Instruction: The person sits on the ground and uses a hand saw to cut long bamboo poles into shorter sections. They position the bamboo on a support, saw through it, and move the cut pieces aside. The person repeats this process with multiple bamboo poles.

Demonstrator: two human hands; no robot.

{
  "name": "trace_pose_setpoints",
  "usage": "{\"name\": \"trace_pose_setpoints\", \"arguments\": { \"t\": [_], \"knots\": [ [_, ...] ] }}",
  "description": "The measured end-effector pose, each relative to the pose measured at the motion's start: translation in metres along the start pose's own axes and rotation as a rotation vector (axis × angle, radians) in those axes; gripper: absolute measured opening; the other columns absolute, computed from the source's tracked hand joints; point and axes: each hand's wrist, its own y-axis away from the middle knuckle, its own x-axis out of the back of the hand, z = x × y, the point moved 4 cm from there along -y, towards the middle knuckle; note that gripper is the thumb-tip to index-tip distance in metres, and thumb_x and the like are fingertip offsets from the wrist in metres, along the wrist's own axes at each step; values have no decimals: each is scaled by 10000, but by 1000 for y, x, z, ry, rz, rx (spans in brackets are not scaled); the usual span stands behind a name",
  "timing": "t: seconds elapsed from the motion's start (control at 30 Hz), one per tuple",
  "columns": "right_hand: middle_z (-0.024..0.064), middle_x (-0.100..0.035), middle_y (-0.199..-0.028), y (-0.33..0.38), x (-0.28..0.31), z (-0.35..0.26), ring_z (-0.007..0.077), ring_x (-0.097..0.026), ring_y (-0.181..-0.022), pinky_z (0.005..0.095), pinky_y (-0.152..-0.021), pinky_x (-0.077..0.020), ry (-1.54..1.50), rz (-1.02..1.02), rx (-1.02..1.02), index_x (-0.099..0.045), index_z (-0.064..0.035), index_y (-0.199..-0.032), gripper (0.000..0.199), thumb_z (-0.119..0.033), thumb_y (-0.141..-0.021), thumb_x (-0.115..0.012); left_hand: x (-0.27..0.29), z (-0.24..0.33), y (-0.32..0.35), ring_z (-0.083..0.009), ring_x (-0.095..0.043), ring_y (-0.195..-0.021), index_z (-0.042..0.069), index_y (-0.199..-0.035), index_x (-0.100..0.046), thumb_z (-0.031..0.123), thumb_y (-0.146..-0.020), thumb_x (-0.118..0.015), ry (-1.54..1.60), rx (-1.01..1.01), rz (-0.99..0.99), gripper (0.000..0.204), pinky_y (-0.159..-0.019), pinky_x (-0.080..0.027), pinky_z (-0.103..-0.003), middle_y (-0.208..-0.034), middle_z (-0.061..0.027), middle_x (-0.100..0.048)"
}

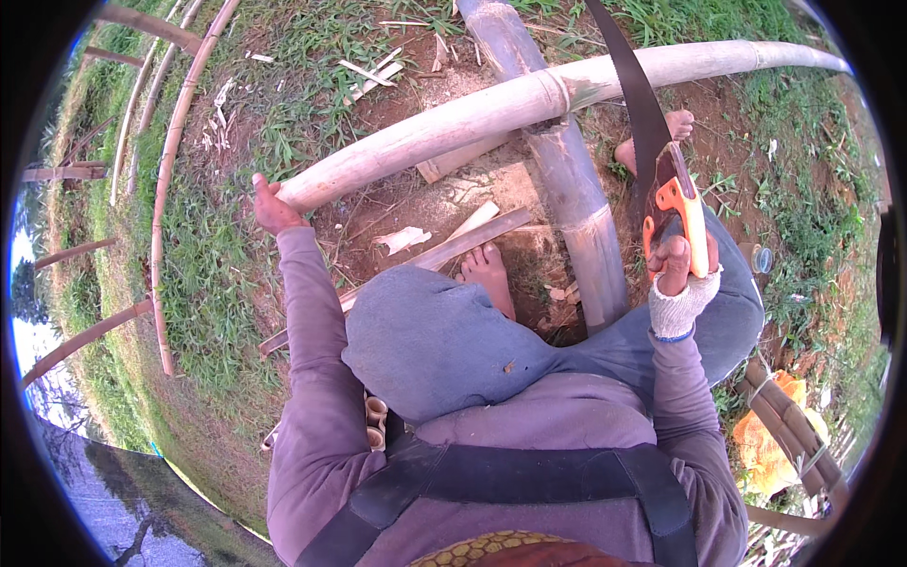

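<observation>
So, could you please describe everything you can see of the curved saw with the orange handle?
The curved hand saw with the orange handle has a long, dark, narrow blade that arcs from the top of the picture down to an orange-and-black handle. The right hand, in a pale knitted wrist cuff, closes its grip on that handle. The blade crosses over the pale bamboo pole near where the pole lies on a thicker grey bamboo stem. Its teeth cannot be made out.

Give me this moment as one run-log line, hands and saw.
left hand grips end of pale bamboo pole | right hand holds orange-handled saw | blade across pole | pole rests on grey bamboo
</observation>
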Motion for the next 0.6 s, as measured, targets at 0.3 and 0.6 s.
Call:
{"name": "trace_pose_setpoints", "arguments": {
  "t": [0.3, 0.6],
  "knots": [
    [2, -587, -733, -21, -7, -13, 74, -552, -565, 250, -523, -448, 141, -59, 128, -604, -8, -1109, 356, -347, -1070, -705, -42, -30, 48, -258, -634, -965, -81, -1076, -705, 381, -999, -768, -108, -304, -139, 473, -894, -523, -413, -1097, -193, -692],
    [151, -715, -1007, -9, -10, 0, 230, -682, -831, 376, -772, -547, 170, -101, 181, -661, 44, -1196, 281, -169, -1029, -735, -109, 23, 150, -419, -211, -1597, 214, -1512, -546, 707, -753, -843, -1047, -901, -369, 953, -1248, -82, -738, -1668, -180, -329]
  ]
}}
